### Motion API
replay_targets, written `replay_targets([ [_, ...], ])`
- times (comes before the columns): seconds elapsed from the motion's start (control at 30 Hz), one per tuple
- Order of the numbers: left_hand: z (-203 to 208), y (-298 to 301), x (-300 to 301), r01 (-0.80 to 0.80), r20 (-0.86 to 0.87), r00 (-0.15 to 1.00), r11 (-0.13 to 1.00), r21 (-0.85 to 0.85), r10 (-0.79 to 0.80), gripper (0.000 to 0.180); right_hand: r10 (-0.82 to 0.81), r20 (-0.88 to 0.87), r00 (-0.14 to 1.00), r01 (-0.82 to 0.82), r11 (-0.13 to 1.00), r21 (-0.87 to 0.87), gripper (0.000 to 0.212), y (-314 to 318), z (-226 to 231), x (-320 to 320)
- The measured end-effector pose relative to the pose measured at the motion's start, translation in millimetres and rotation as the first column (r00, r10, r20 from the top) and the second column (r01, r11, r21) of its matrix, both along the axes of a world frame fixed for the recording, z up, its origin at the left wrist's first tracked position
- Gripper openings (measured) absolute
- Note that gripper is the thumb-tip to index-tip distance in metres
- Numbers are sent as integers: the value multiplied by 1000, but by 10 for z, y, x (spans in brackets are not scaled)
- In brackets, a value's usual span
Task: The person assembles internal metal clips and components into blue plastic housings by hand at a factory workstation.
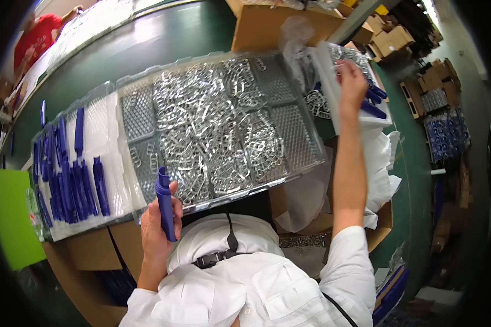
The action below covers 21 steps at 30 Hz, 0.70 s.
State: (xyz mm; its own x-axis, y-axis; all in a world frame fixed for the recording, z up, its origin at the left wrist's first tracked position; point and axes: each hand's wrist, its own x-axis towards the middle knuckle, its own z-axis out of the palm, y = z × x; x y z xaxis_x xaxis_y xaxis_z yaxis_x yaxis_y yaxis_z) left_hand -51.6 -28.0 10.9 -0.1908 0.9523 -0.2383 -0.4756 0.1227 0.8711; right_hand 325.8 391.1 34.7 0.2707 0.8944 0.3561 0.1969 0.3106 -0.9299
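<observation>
Firstly, clear tray (294,131). White box (325,71), beside its far right corner. Right hand (353,87), over box, curled, hold unclear. Left hand (155,224), at tray's near left corner, closed around blue tube (165,203), far end protruding. Metal links (202,98), mid-tray.

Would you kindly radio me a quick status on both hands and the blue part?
Left hand gripping blue part. Right hand at white container, grip unclear. No obstruction visible around blue part.
</observation>
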Motion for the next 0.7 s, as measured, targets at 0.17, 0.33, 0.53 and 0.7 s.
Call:
replay_targets([
  [0.17,-178,46,-264,25,-234,972,978,206,24,87,-349,898,267,395,890,228,47,832,67,1482],
  [0.33,-191,-293,-213,-240,-310,912,962,129,269,82,425,457,782,-384,905,-184,21,-1124,237,-931],
  [0.53,-225,-243,-359,-120,110,988,990,67,112,83,477,818,322,-667,727,-162,19,-2180,-299,-1819],
  [0.7,-297,-267,-379,2,248,969,997,81,-22,69,411,874,260,-661,735,-150,17,-2245,-416,-1860],
])
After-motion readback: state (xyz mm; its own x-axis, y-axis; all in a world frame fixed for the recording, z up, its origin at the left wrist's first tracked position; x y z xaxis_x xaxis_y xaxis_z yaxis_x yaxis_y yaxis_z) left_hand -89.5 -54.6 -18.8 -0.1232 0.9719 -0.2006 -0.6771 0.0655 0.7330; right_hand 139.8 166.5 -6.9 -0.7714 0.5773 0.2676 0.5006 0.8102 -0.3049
